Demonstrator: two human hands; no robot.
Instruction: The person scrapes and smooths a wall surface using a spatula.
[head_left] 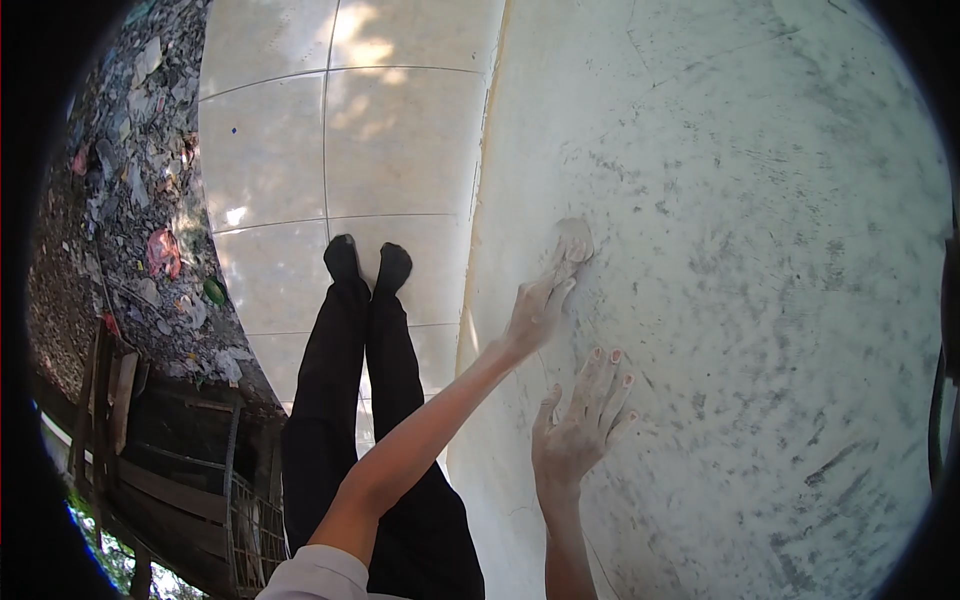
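My left hand [541, 302] reaches across in front of my legs to the pale wall [760, 250]. Its fingers press a pale, rounded pad [577, 229] against the wall surface; dust coats both, and what the pad is made of cannot be made out. Lower down, my right hand [583, 418] lies flat on the same wall with its fingers spread, its back toward me and nothing held. White dust covers this hand up to the wrist. Dark smudges and scrape marks run over the wall around both hands.
My feet [368, 264] in dark socks stand on a beige tiled floor [400, 130] beside the wall's base. Past the floor's left edge is ground strewn with litter [150, 190]. A wooden and wire structure [190, 480] stands at the lower left.
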